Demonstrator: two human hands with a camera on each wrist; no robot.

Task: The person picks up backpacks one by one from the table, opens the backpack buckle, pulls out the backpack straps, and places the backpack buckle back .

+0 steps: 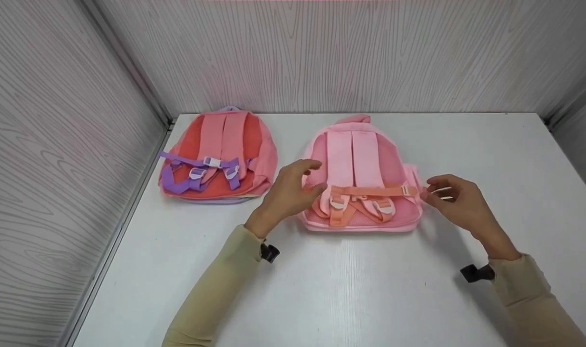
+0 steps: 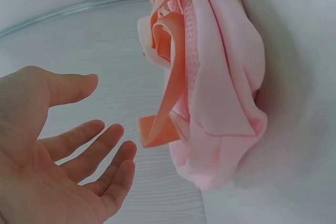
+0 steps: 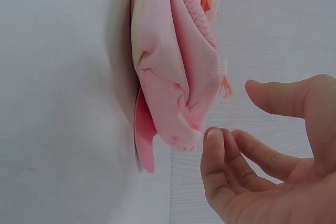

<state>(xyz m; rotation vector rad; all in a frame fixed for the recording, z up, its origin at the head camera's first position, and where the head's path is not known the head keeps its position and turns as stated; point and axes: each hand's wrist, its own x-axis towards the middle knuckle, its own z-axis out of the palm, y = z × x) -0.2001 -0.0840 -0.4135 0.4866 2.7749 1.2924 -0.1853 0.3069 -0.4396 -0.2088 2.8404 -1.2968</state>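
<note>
A light pink backpack (image 1: 391, 161) lies with its straps facing up. An orange chest strap (image 1: 377, 192) crosses its lower part, above white plastic adjusters and loose orange webbing. My left hand (image 1: 293, 189) hovers by the bag's left side, thumb and fingers spread apart with nothing between them. In the left wrist view, an orange strap end (image 2: 157, 132) sticks out close to those fingertips. At the bag's right side is my right hand (image 1: 459, 202), its fingers bent loosely and the thumb held apart. The right wrist view shows its fingertips (image 3: 214, 137) right beside the pink fabric.
To the left, a coral backpack (image 1: 268, 161) with purple straps (image 1: 174, 185) also lies straps up on the white table (image 1: 346, 289). Grey wood-grain panels (image 1: 293, 58) stand behind and at the sides.
</note>
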